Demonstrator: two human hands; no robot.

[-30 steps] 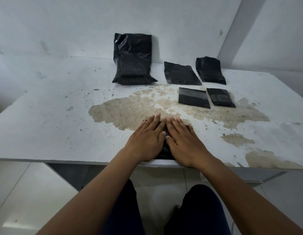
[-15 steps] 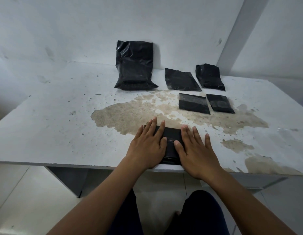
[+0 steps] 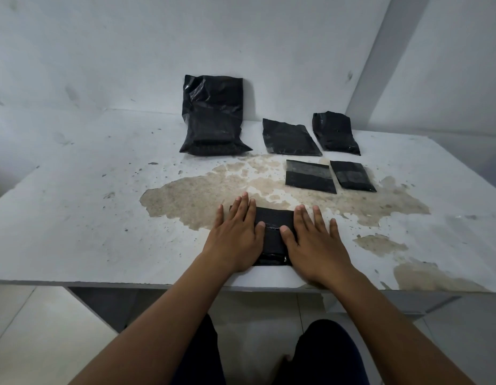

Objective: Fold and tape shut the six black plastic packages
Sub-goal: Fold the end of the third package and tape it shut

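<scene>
Both hands, left and right, press flat-fingered on an unlabelled black package.

One package sits at the table's near edge under both hands, five more lie further back, biggest one leftmost against the wall.

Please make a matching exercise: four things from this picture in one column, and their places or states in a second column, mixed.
1. left hand
2. biggest package
3. nearest package
4. table

A. leans against the wall
B. lies under both hands
C. stained brown in the middle
D. flat, fingers straight, on the package's left side

Pairs: 1-D, 2-A, 3-B, 4-C
</scene>
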